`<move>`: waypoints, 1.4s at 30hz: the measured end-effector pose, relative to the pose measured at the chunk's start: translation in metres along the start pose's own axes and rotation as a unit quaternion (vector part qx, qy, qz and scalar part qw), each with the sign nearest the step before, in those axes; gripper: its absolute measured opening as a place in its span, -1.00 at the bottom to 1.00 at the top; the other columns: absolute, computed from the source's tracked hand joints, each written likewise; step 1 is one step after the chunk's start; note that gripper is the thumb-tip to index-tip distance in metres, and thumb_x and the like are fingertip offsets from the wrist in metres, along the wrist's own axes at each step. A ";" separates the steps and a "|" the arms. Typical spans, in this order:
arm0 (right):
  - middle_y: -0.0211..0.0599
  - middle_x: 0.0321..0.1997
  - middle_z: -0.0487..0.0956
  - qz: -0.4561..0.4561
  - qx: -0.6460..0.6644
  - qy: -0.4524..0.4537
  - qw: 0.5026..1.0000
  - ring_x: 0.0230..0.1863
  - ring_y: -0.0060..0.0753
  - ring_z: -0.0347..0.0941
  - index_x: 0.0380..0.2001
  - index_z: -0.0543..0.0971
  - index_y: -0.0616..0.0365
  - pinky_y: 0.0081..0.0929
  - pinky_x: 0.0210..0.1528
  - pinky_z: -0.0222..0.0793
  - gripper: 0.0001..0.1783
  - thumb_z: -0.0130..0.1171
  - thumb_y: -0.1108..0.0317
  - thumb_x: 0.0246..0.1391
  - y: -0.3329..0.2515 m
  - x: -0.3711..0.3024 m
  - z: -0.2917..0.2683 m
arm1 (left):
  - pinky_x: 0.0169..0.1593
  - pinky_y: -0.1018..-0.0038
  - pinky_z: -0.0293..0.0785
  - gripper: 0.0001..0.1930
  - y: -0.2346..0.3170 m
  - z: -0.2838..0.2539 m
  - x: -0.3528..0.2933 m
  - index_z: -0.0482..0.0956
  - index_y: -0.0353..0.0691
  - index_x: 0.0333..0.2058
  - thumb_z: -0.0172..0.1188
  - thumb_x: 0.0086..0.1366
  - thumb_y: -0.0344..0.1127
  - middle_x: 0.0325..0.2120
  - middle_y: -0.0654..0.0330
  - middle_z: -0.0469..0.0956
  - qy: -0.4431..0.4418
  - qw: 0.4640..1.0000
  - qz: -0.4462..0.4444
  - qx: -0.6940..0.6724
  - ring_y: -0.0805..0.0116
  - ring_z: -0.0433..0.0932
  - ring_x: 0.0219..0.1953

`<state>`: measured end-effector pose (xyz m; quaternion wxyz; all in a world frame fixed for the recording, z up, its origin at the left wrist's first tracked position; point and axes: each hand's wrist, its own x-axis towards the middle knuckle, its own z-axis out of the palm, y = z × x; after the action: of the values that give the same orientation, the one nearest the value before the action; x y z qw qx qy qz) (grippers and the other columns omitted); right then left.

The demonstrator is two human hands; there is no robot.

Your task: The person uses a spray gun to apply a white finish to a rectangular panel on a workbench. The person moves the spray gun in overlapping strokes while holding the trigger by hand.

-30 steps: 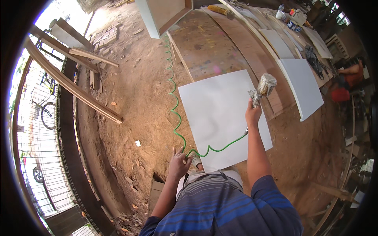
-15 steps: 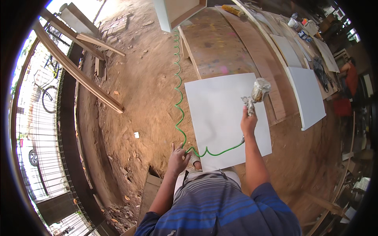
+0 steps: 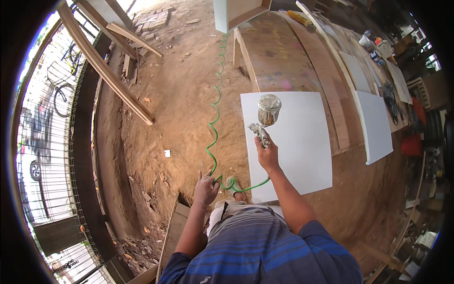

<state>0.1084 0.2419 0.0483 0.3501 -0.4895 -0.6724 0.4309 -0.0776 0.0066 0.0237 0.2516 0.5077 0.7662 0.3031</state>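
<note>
My right hand (image 3: 267, 154) is closed round the handle of a paint spray gun (image 3: 259, 133), whose paint-crusted cup (image 3: 269, 109) stands on top. The gun is over the left part of a white panel (image 3: 302, 142). A coiled green air hose (image 3: 213, 128) runs from the far end of the dirt floor to my left hand (image 3: 206, 189), then loops across to below my right wrist. My left fingers are curled round the hose, left of the panel. Whether wet paint lies on the white surface I cannot tell.
Beyond the panel stands a stained wooden table (image 3: 269, 52), with a pale box-like piece (image 3: 236, 14) at its far end. A second white board (image 3: 373, 125) lies at right. Long timbers (image 3: 109, 75) lean at left near a wire mesh fence (image 3: 52, 156). A person in red (image 3: 418, 113) is at far right.
The spray gun in my right hand has swept left across the panel, from its right side to its left. My left hand still holds the hose. The whole view has shifted slightly.
</note>
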 end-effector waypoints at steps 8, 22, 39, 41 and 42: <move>-0.09 0.03 0.73 0.081 0.017 0.010 0.996 0.00 -0.20 0.69 0.28 0.54 0.17 -0.28 0.04 0.55 -0.54 0.21 0.22 0.41 0.006 -0.011 0.002 | 0.55 -0.12 0.01 -0.66 -0.008 -0.015 -0.005 0.51 -0.33 -0.52 0.32 0.37 -0.25 -0.30 -0.25 0.66 -0.013 1.000 0.004 0.007 -0.18 0.55 0.22; 0.09 0.10 0.69 0.003 -0.094 0.220 0.971 0.12 0.09 0.63 0.19 0.56 0.29 -0.21 0.13 0.52 -0.58 0.16 0.23 0.43 0.059 0.025 -0.104 | 0.55 -0.10 0.02 -0.65 0.028 0.004 0.028 0.51 -0.34 -0.51 0.32 0.38 -0.23 -0.32 -0.23 0.65 -0.062 0.996 0.064 0.014 -0.21 0.56 0.20; 0.17 0.18 0.64 0.063 -0.130 0.314 0.938 0.19 0.18 0.57 0.21 0.53 0.41 -0.15 0.20 0.47 -0.49 0.12 0.16 0.46 0.090 0.050 -0.184 | 0.52 -0.17 0.04 -0.70 0.071 0.039 0.049 0.55 -0.33 -0.47 0.33 0.33 -0.23 -0.23 -0.26 0.66 -0.111 0.990 0.085 0.006 -0.23 0.50 0.25; 0.16 0.18 0.64 0.000 -0.167 0.313 0.935 0.23 0.18 0.56 0.28 0.50 0.36 -0.14 0.22 0.49 -0.47 0.13 0.16 0.45 0.095 0.043 -0.177 | 0.52 -0.18 0.03 -0.70 0.074 0.038 0.050 0.54 -0.33 -0.48 0.32 0.34 -0.24 -0.24 -0.25 0.66 -0.116 0.990 0.082 0.001 -0.24 0.50 0.25; 0.15 0.19 0.64 0.027 -0.148 0.286 0.946 0.24 0.17 0.56 0.30 0.49 0.34 -0.18 0.22 0.48 -0.47 0.13 0.18 0.45 0.084 0.039 -0.164 | 0.52 -0.18 0.03 -0.70 0.072 0.035 0.048 0.54 -0.33 -0.48 0.32 0.34 -0.24 -0.24 -0.24 0.66 -0.115 0.991 0.073 0.003 -0.24 0.50 0.25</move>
<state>0.2741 0.3306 0.0357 0.4392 -0.6566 -0.5868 0.1779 -0.0260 0.0801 0.0476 0.3135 0.5947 0.6937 0.2583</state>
